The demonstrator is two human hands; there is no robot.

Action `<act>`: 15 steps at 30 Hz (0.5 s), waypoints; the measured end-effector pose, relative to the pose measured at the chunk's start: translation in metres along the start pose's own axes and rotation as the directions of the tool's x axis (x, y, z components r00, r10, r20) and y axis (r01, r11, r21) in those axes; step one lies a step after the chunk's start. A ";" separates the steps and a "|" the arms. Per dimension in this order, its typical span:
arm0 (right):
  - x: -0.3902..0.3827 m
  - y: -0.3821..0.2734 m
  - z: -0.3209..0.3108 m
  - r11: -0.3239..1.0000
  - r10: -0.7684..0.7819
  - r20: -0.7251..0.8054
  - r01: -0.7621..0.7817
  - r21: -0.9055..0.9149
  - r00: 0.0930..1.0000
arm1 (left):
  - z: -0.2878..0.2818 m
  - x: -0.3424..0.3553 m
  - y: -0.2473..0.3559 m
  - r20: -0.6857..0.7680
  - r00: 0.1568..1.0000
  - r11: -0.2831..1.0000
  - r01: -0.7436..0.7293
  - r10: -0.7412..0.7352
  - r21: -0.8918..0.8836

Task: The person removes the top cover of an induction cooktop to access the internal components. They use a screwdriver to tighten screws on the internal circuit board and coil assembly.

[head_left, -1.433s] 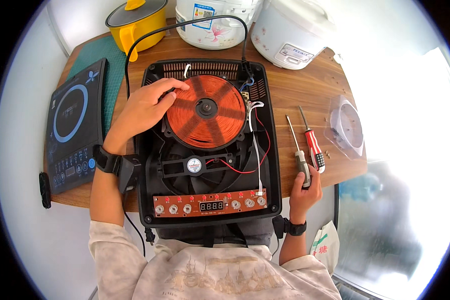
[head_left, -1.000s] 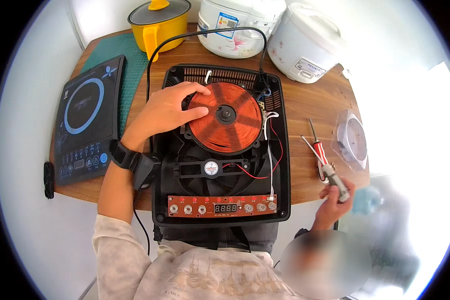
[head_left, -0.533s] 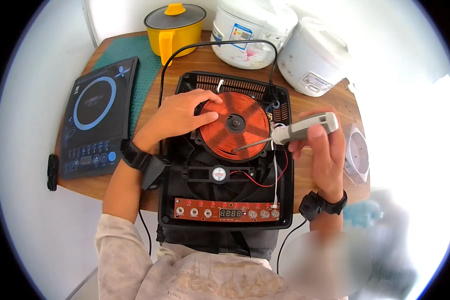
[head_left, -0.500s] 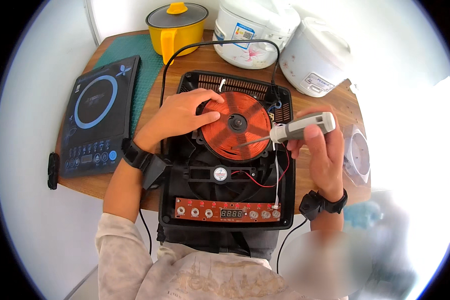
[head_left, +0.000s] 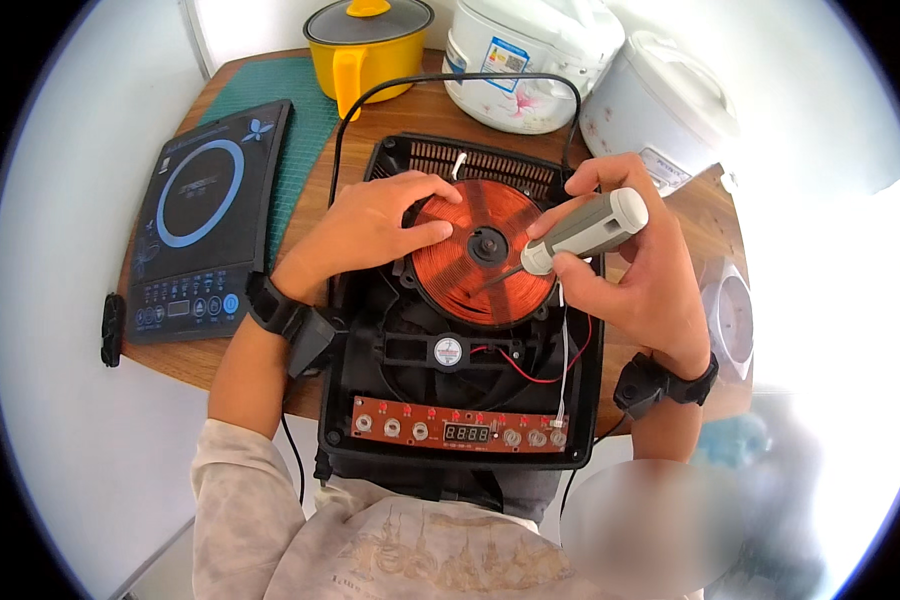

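Note:
An opened induction cooker housing [head_left: 342, 405] holds a copper coil [head_left: 447, 262], a black fan [head_left: 430, 385] and a button circuit board [head_left: 435, 435]. My left hand [head_left: 370, 228] rests at the coil's upper-left, thumb and fingertips on it, fingers apart. My right hand [head_left: 645, 275] grips a grey-and-white screwdriver [head_left: 590, 225] above the coil's right side. Its thin shaft slants down-left across the lower coil; I cannot tell whether the tip touches. White wires and a thin red wire [head_left: 535, 375] run down the housing's right side.
A second cooker [head_left: 185, 240] lies left on a green mat [head_left: 250, 85]. Behind are a yellow pot [head_left: 370, 60], two white rice cookers [head_left: 515, 95] [head_left: 650, 110] and a looping black cord. A plastic ring piece [head_left: 730, 320] sits at the right of the wooden table [head_left: 225, 365].
My right hand has lifted the grey screwdriver from the table and brought it up-left over the coil, then shifted its grip higher. My left hand stays on the coil; the whole view has shifted.

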State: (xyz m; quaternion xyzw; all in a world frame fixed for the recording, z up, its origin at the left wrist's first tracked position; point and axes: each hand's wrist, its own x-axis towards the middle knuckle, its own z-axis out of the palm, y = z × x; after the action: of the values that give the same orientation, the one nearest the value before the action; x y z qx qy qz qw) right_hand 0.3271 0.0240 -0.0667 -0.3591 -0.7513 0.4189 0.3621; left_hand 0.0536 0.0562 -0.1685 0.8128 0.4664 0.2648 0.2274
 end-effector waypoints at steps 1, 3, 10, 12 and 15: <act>0.003 -0.001 -0.001 1.000 0.000 0.023 -0.001 0.009 1.000 | 0.000 0.001 0.001 0.001 1.000 1.000 0.002 -0.002 -0.005; 0.007 0.001 -0.001 0.999 -0.033 0.057 0.034 -0.005 0.998 | 0.000 0.001 0.002 -0.001 1.000 1.000 -0.001 0.001 -0.005; 0.001 -0.008 0.003 1.000 -0.012 -0.034 0.011 -0.029 0.999 | 0.000 -0.001 0.000 0.002 1.000 1.000 0.003 -0.003 0.031; 0.001 -0.008 0.003 0.999 -0.001 -0.077 0.004 0.033 0.997 | -0.001 0.000 0.001 0.006 1.000 0.999 0.007 -0.007 0.031; 0.001 -0.004 0.002 0.997 0.017 -0.077 -0.011 0.074 0.997 | 0.000 0.000 0.002 0.001 1.000 1.000 0.008 -0.008 0.027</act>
State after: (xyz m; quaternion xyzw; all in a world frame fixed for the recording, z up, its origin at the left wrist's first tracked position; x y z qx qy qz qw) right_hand 0.3237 0.0225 -0.0637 -0.3669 -0.7180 0.4347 0.4011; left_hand 0.0543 0.0553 -0.1672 0.8141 0.4730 0.2569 0.2178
